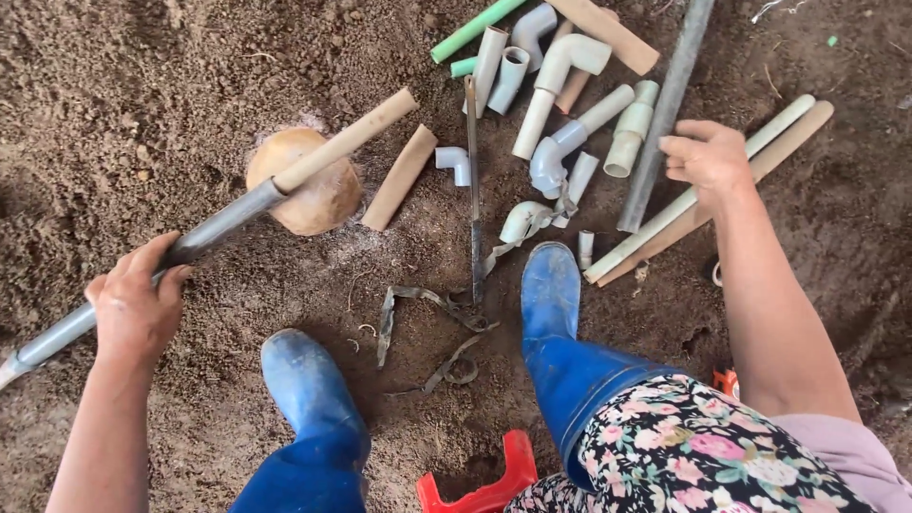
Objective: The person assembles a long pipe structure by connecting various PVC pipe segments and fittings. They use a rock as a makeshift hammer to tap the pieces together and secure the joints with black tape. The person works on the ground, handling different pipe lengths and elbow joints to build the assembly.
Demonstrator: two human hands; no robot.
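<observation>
Loose brown soil point(171, 104) underlies the scene: left hand point(138, 304) closed around a grey pipe point(204, 233) sleeved into a tan pipe point(347, 141) lying across a round stone point(318, 195), right hand point(708, 157) half-curled over long pale pipes point(684, 204), elbow fittings point(560, 133) scattered unjoined beyond blue boots point(549, 294).

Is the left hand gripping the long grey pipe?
Yes, the left hand is wrapped around the long grey pipe, whose tan end lies over the round stone.

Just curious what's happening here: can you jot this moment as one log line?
left hand: grips grey pipe | right hand: over long pale pipes | pipe elbows on soil
</observation>
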